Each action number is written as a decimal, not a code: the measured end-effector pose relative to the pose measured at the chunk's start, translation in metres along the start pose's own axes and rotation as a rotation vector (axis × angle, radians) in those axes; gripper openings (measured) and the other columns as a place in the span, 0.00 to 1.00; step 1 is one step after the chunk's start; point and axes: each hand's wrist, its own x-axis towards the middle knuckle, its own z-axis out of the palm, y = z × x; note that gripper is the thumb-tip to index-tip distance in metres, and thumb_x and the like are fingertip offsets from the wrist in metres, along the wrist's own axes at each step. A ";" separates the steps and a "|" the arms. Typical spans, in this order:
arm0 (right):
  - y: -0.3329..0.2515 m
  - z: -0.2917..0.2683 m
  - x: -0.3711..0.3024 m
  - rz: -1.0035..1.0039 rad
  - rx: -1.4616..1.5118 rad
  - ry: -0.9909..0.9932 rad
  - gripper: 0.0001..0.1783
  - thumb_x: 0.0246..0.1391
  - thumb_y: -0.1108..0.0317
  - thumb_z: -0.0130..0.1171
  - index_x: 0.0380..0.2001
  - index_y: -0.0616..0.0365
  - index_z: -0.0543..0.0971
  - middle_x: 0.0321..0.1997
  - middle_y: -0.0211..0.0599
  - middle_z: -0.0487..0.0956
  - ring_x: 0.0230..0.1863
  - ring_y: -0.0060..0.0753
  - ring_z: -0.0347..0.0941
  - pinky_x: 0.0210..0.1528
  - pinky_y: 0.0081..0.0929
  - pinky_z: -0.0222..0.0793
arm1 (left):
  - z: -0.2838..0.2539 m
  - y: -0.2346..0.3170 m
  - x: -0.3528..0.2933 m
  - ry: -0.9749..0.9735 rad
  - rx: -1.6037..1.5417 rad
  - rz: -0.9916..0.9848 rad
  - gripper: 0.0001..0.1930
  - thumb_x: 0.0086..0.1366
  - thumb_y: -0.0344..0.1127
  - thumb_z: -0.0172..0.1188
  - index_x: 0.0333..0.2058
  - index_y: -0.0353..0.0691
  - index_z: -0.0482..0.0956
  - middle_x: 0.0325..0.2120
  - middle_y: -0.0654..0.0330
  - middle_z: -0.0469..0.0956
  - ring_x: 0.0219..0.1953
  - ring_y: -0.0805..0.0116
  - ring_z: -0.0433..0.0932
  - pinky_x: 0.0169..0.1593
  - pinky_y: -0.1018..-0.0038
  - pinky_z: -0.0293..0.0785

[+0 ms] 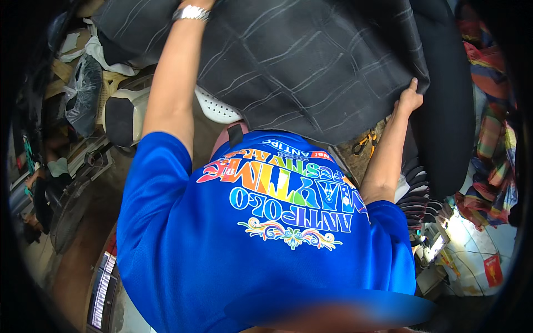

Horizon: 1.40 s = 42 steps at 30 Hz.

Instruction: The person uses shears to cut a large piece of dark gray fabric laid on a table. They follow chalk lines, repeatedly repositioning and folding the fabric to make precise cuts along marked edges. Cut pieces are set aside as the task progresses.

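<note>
The right hand (pixel 410 101) is gripping the edge of a black sheet (pixel 311 61), which is spreading between both hands; the left hand (pixel 200 3) is lying mostly out of view, its grip impossible to tell, a silver band (pixel 191 13) circling its wrist

A fisheye on the wearer's head looks steeply down the body. A blurred blue edge (pixel 333 306) at the bottom lies closest to the lens, then the shirt (pixel 266 272), large in the middle; the black sheet (pixel 316 66) sits farther off, toward the top. Darkness rings the wide, round view.
</note>
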 end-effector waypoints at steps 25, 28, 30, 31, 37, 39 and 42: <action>-0.002 0.139 -0.127 -0.745 -0.914 -0.741 0.37 0.59 0.39 0.46 0.69 0.36 0.55 0.76 0.40 0.43 0.75 0.56 0.32 0.66 0.73 0.30 | 0.089 0.037 -0.073 -0.144 -0.342 0.149 0.18 0.62 0.41 0.59 0.48 0.40 0.77 0.58 0.47 0.67 0.63 0.45 0.61 0.64 0.45 0.52; -0.012 0.151 -0.112 -0.667 -0.954 -0.734 0.38 0.60 0.38 0.43 0.68 0.44 0.55 0.74 0.44 0.47 0.74 0.49 0.37 0.71 0.54 0.34 | 0.090 0.068 -0.105 -0.300 -0.200 0.228 0.28 0.61 0.52 0.58 0.57 0.45 0.71 0.65 0.48 0.55 0.70 0.46 0.45 0.65 0.35 0.35; -0.016 0.150 -0.107 -0.309 -0.881 -1.010 0.44 0.59 0.34 0.36 0.71 0.49 0.47 0.76 0.43 0.36 0.76 0.41 0.25 0.74 0.40 0.23 | 0.110 0.079 -0.109 -0.373 -0.097 0.295 0.34 0.59 0.59 0.56 0.60 0.47 0.67 0.66 0.50 0.54 0.70 0.47 0.44 0.65 0.35 0.35; -0.019 0.148 -0.107 -0.232 -0.814 -1.097 0.46 0.60 0.33 0.33 0.71 0.53 0.44 0.76 0.43 0.32 0.76 0.35 0.22 0.75 0.34 0.20 | 0.122 0.079 -0.106 -0.422 -0.074 0.307 0.36 0.58 0.61 0.56 0.61 0.47 0.66 0.67 0.51 0.54 0.70 0.47 0.44 0.65 0.35 0.35; -0.008 0.005 -0.161 -0.795 -0.346 -0.803 0.13 0.57 0.59 0.57 0.37 0.56 0.82 0.35 0.43 0.82 0.38 0.42 0.79 0.42 0.32 0.73 | 0.159 0.056 -0.073 -0.601 -0.011 0.382 0.40 0.57 0.64 0.56 0.63 0.50 0.61 0.68 0.55 0.52 0.71 0.50 0.43 0.66 0.35 0.37; 0.008 -0.064 -0.174 -0.529 -0.333 -0.649 0.07 0.52 0.66 0.62 0.27 0.59 0.82 0.31 0.39 0.81 0.31 0.41 0.78 0.35 0.35 0.73 | 0.156 0.057 -0.067 -0.713 -0.020 0.360 0.41 0.57 0.61 0.59 0.64 0.50 0.59 0.69 0.55 0.50 0.71 0.50 0.40 0.67 0.38 0.37; 0.045 -0.144 -0.158 -0.486 -0.807 -0.283 0.16 0.50 0.63 0.65 0.39 0.60 0.79 0.40 0.48 0.79 0.45 0.49 0.74 0.45 0.42 0.69 | 0.142 0.065 -0.067 -0.669 -0.082 0.324 0.33 0.58 0.53 0.61 0.59 0.46 0.67 0.64 0.54 0.60 0.68 0.52 0.53 0.65 0.41 0.45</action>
